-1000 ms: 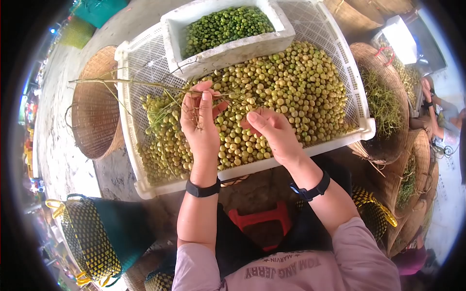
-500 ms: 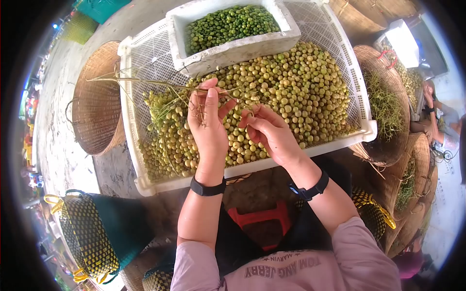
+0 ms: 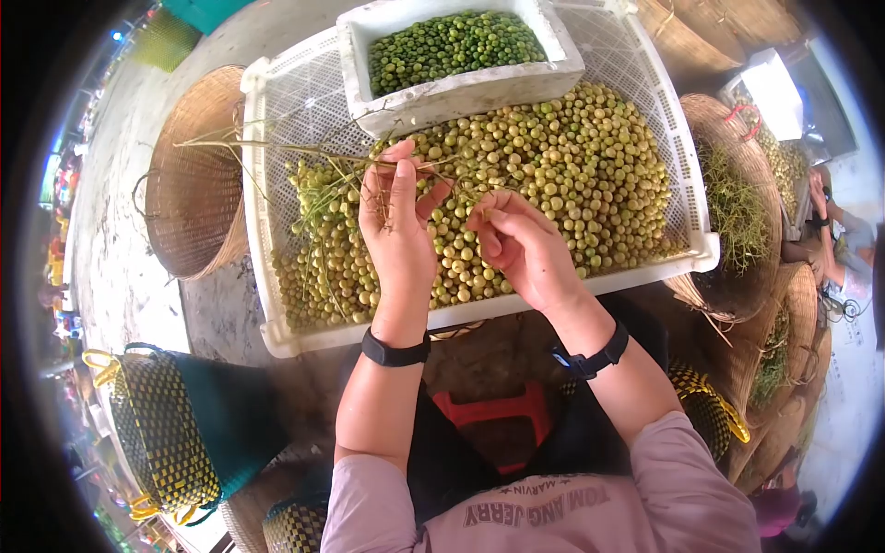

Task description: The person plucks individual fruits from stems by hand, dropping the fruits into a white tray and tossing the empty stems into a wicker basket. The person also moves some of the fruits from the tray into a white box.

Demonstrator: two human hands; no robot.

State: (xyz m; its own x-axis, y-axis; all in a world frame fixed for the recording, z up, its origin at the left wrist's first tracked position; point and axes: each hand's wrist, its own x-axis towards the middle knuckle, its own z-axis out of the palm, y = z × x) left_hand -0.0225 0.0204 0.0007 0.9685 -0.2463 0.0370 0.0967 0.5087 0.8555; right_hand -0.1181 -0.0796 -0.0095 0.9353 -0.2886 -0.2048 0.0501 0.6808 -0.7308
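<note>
My left hand is closed around a bunch of thin stems, whose long ends stick out to the left over the tray. Just right of it, my right hand has its thumb and forefinger pinched together; whatever lies between the fingertips is too small to make out. Both hands are above the yellow-green round fruits that lie loose in a white perforated tray. At the tray's far side a white foam box holds smaller, darker green fruits.
A wicker basket stands left of the tray. Another basket with green stalks is on the right. A checkered bag stands lower left, a red stool below. A co-worker's arm shows at far right.
The tray and foam box appear shifted slightly right and up in the view. My right hand has moved slightly right, away from my left hand, which still holds the stems.
</note>
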